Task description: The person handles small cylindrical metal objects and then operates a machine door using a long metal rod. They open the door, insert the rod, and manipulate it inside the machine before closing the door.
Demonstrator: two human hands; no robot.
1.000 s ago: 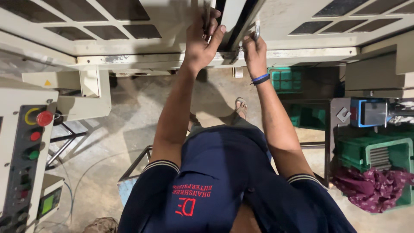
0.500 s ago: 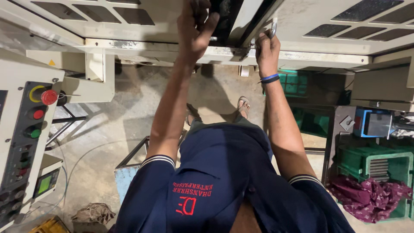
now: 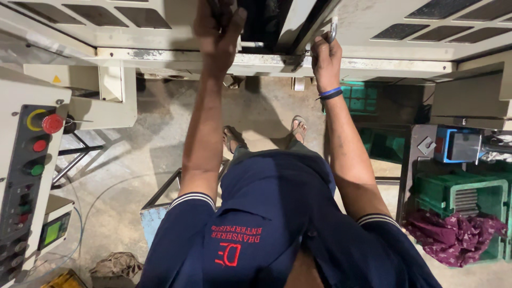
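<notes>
At the far left stands a control panel (image 3: pixel 32 176) with round red and green buttons, well apart from both hands; the left hand (image 3: pixel 218 32) reaches into the dark opening (image 3: pixel 261 24) of the cream machine frame (image 3: pixel 373 66), fingers curled, though what they grip is hidden, so I cannot tell whether it is clamped; just right, the right hand (image 3: pixel 325 53) is closed around a slim metal handle (image 3: pixel 333 29), its long axis rising out of the fist; green crates (image 3: pixel 458 194) sit far right.

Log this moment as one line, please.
left hand: in dark machine opening | right hand: gripping metal handle | stance: standing
</notes>
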